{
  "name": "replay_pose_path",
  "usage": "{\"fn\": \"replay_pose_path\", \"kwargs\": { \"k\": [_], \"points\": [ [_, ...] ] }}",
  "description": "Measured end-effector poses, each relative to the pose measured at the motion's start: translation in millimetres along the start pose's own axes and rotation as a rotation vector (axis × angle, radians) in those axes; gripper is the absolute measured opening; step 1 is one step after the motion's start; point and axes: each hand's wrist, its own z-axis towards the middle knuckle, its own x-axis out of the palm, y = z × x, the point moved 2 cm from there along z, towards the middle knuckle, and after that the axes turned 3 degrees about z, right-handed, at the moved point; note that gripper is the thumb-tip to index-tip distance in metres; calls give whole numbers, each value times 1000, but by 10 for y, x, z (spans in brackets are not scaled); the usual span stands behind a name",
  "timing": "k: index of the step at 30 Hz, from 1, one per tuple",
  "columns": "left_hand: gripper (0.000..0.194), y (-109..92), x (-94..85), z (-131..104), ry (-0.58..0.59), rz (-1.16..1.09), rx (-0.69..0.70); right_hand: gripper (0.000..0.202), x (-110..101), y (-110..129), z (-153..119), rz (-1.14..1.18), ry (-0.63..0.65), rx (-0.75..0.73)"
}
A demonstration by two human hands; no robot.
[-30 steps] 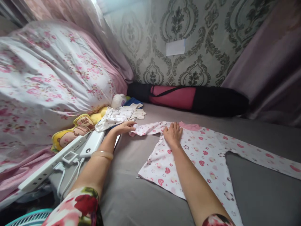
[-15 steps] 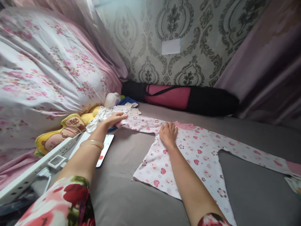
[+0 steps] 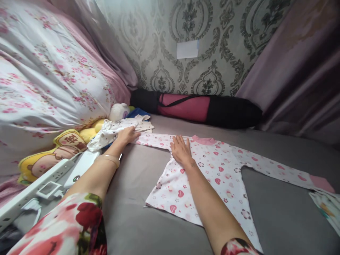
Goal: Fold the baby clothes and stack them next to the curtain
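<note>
A white long-sleeved child's shirt with pink hearts, flowers and a pink collar is spread out on the grey bed sheet. My left hand has its fingers closed at the end of the left-lying sleeve, covering that cuff. Flat on the shirt near the shoulder, where this sleeve joins, rests my right hand with its fingers stretched out. The other sleeve extends to the right and ends in a pink cuff.
Crumpled white clothing lies beyond my left hand, beside a yellow cartoon cushion and a white plush toy. A white power strip runs along the left. At the back wall lies a long black-and-pink bag. Another folded cloth is at right.
The view has shifted slightly to the right. My left hand's fingers have curled in at the cuff, and its forearm now covers most of the phone. My right hand still presses near the shoulder.
</note>
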Motion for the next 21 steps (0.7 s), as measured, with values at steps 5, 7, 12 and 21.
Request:
{"fn": "replay_pose_path", "kwargs": {
  "k": [5, 7, 12, 21],
  "points": [
    [28, 109, -40, 109, 72, -178, 33, 58, -8, 6, 0, 21, 107, 12],
    [23, 184, -57, 149, 154, -341, 25, 60, -14, 3, 7, 18, 120, 17],
    [27, 271, -103, 127, 198, -543, -37, 65, -19, 0, 21, 25, 150, 23],
    [25, 130, 37, 78, -98, -25, 134, 66, 2, -13, 28, 26, 142, 38]
  ]
}}
